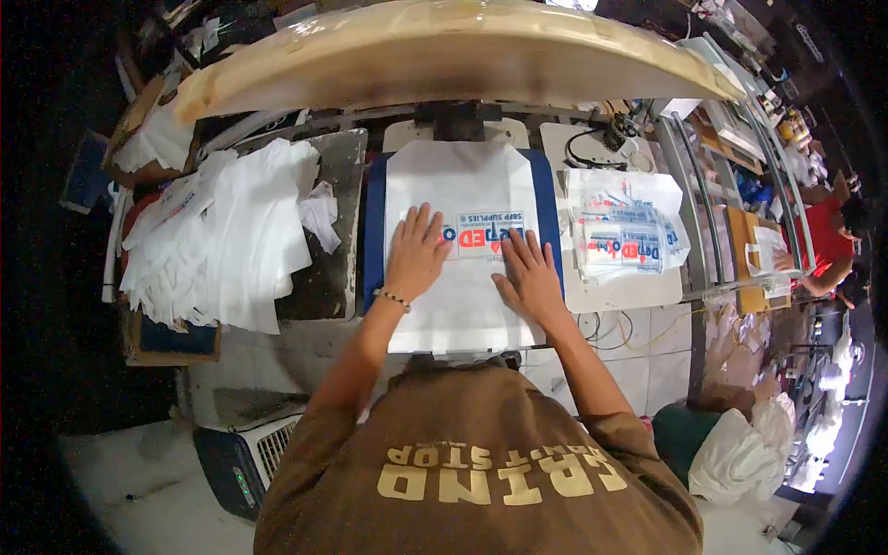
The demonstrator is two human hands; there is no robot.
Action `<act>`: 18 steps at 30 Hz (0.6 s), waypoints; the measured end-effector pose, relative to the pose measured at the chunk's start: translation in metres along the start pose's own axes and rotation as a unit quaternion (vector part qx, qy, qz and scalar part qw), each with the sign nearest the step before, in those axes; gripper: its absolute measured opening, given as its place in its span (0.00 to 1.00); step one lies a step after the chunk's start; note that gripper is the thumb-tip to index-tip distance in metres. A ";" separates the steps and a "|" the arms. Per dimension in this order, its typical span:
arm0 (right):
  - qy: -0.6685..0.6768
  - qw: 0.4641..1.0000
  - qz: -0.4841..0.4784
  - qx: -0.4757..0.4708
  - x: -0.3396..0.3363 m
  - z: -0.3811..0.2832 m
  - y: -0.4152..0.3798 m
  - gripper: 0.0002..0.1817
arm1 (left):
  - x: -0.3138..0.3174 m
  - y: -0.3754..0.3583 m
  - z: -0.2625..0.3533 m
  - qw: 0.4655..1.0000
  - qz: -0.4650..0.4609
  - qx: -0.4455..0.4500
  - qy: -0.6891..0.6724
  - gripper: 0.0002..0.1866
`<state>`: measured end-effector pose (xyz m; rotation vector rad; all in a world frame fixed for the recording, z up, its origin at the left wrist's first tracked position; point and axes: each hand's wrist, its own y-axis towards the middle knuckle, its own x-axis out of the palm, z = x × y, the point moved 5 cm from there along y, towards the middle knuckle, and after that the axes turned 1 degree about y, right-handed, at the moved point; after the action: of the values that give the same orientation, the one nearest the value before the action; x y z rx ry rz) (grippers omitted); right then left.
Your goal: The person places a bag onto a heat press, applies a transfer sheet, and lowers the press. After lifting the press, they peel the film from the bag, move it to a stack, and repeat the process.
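Note:
A white, bag-shaped sheet [461,180] lies flat on a dark blue padded board [546,203] in front of me. Across its middle is a see-through printed film [490,235] with red and blue lettering, upside down from my side. My left hand [418,248], a beaded bracelet at its wrist, rests with fingers stretched out at the print's left end, covering part of it. Over its lower right corner lies my right hand [532,276], fingers spread and palm down. Neither hand grips anything.
White sheets [222,231] are heaped on a dark table at left. Several printed films [624,227] lie stacked on a pale board at right. A thick pale panel [453,55] hangs over the far side. Another person in red [823,236] is at far right, by metal rails.

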<state>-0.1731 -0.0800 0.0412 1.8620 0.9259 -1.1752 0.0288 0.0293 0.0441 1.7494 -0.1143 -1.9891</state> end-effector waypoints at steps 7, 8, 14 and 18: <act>-0.015 0.998 0.065 0.017 -0.003 0.001 -0.028 0.33 | -0.005 0.003 -0.042 0.986 0.098 -0.044 -0.124 0.19; -0.014 0.997 0.075 0.020 -0.005 0.000 -0.028 0.32 | -0.004 0.003 -0.040 0.987 0.097 -0.043 -0.122 0.19; 0.012 0.995 0.091 0.028 -0.011 -0.001 -0.027 0.31 | -0.003 -0.003 -0.045 0.977 0.167 -0.080 -0.106 0.18; 0.016 0.995 0.097 0.029 -0.012 -0.001 -0.026 0.30 | -0.006 -0.003 -0.043 0.979 0.165 -0.068 -0.100 0.18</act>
<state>-0.1990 -0.0692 0.0468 1.9730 0.7165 -1.0661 0.0689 0.0455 0.0411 1.3446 -0.3077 -1.8717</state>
